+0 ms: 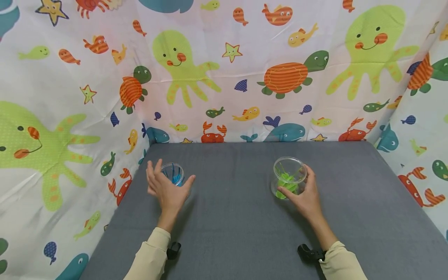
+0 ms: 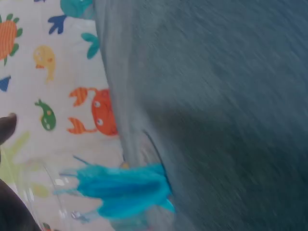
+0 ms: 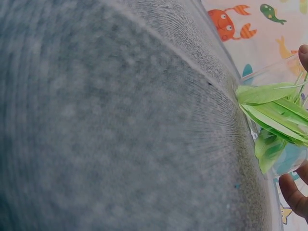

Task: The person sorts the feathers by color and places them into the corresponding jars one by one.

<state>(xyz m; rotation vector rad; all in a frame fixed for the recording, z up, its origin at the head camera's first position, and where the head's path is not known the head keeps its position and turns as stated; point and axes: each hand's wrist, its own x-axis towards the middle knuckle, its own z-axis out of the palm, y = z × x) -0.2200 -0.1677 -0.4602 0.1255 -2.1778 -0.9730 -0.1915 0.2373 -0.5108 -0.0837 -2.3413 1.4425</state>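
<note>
On the left of the grey table, a clear plastic cup [image 1: 177, 170] holds blue feathers [image 2: 125, 190]. My left hand [image 1: 170, 190] is at this cup with its fingers spread and its thumb out to the right; it partly hides the cup in the head view. Further right stands a second, larger-looking clear cup [image 1: 289, 160] with green feathers [image 3: 274, 108] inside. My right hand [image 1: 307, 196] holds that cup from its right side, thumb across the front and fingers behind the rim. Whether its base touches the cloth is hard to tell.
A grey cloth [image 1: 231, 217] covers the table. Behind it and along both sides hangs a white curtain [image 1: 210, 31] printed with sea animals. A black band [image 1: 309, 253] is on the right wrist, and another [image 1: 173, 251] on the left.
</note>
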